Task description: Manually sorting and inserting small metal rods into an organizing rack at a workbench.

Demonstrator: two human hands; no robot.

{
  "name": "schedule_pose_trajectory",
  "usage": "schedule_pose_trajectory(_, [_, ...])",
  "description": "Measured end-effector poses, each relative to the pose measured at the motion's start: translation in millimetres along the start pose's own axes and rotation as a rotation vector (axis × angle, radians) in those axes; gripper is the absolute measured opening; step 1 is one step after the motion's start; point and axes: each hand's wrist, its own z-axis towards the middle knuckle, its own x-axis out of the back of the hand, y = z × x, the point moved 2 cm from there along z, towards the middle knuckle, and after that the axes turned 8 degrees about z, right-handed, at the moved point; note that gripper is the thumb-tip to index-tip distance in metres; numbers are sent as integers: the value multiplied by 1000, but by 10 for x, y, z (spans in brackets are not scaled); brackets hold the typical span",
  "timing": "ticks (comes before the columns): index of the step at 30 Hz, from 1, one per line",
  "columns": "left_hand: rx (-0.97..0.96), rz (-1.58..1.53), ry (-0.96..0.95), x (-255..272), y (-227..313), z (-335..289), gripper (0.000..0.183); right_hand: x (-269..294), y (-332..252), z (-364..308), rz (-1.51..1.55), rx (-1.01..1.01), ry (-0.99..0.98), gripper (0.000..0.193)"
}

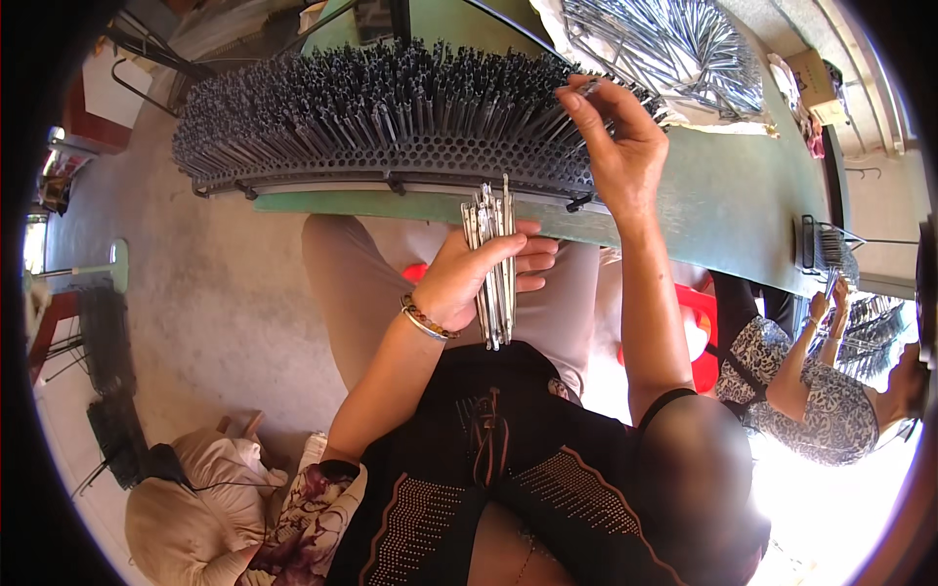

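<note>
My left hand point(459, 275) is wrapped around a bundle of thin silver metal rods point(494, 264), held upright above my lap, thumb across the front. A long curved rack point(420, 156) of perforated dark metal stands in front of me, densely filled with upright dark rods point(371, 103). At the rack's right end, my right hand point(625, 146) is raised with thumb and fingers pinched together. A small silvery end of a thin metal rod point(588, 87) shows between those fingertips; the rest of it is hidden among the rods and behind the hand.
The rack rests on a green table point(733, 195). Beyond it, a large heap of loose silver rods point(674, 49) lies on a pale sheet. At the right, another person point(811, 391) works at a smaller rack point(831, 249). Someone in light clothing point(200, 508) is at the lower left.
</note>
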Motion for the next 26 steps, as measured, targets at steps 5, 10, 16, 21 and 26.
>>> schedule_pose_trajectory(5, [21, -15, 18, 73, -35, -24, 31, -5, -29, -3, -103, -27, -22, 19])
schedule_pose_trajectory(10, [41, -40, 9, 79, -10, -31, 34, -11, -19, 0, -91, -21, -13, 19])
schedule_pose_trajectory(16, [21, -29, -32, 65, -9, -41, 37, 17, -16, 13, -180, 28, -35, 19])
schedule_pose_trajectory(21, [31, -20, -25, 88, -17, -56, 37, -50, -35, -8, -320, 98, -94, 22])
schedule_pose_trajectory(26, [38, -21, -39, 90, -20, -49, 37, -94, -126, -14, -616, 310, -272, 33])
